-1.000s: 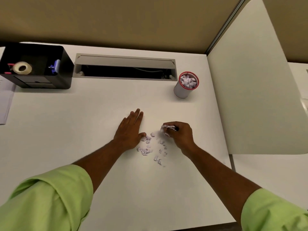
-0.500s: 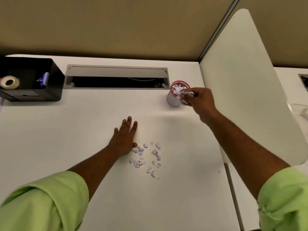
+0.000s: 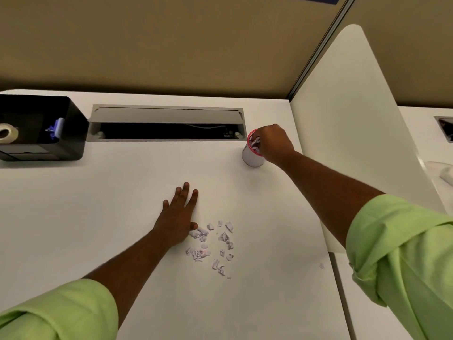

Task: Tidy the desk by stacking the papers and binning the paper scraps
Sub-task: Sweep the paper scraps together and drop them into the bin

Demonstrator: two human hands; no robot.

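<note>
— Paper scraps (image 3: 212,246), light and flimsy, lay just right of the flat, spread left hand (image 3: 177,220); pinching small clusters looked best.
— And the right hand (image 3: 274,143)?
— Curled over the red-rimmed cup (image 3: 250,158), its grip hidden.

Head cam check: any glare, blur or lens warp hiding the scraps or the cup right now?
Head view: even soft light, no glare; paper scraps on the desk sharp enough; wide-angle warp bends the edges; right hand covers part of the cup; left hand lies flat.
</note>
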